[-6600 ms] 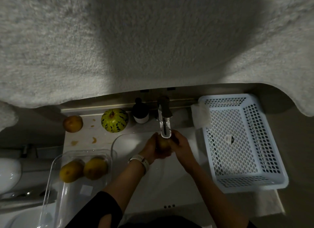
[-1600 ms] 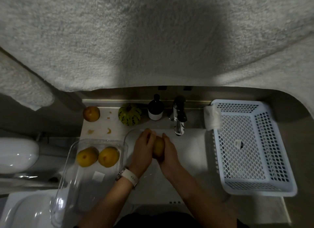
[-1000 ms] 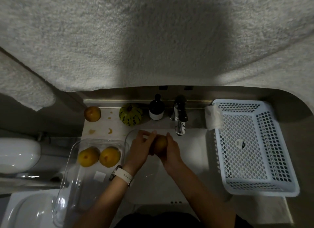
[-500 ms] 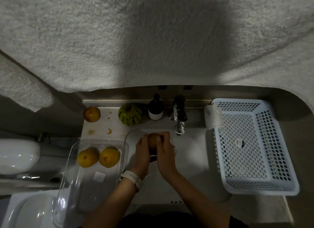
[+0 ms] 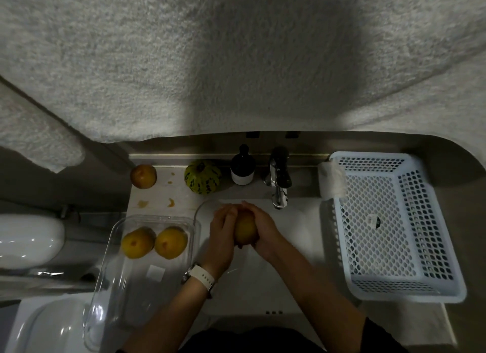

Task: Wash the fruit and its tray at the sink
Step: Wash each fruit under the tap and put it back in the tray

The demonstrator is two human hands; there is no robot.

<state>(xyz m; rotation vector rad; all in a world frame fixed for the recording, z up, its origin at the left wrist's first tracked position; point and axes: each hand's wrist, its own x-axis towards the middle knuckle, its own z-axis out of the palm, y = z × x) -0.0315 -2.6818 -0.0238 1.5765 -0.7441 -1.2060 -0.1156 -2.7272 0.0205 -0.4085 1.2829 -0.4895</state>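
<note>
Over the white sink basin (image 5: 294,237), my left hand (image 5: 223,229) and my right hand (image 5: 263,230) clasp a yellow-orange fruit (image 5: 245,229) between them, left of and below the chrome tap (image 5: 279,187). A clear plastic tray (image 5: 126,281) lies left of the sink with two yellow fruits (image 5: 138,242) (image 5: 171,242) at its far end. Another orange fruit (image 5: 143,176) and a green striped melon (image 5: 202,177) rest on the counter behind it. I cannot tell whether water is running.
A white perforated basket (image 5: 391,226) stands to the right of the sink with a white cloth (image 5: 332,179) at its far left corner. A dark bottle (image 5: 242,166) sits beside the tap. Bits of peel (image 5: 171,202) lie on the counter. A toilet (image 5: 29,239) is at the left.
My hands have turned and rubbed the fruit between them, shifting slightly nearer and right from the sink's far rim. The tray and other fruit have not moved.
</note>
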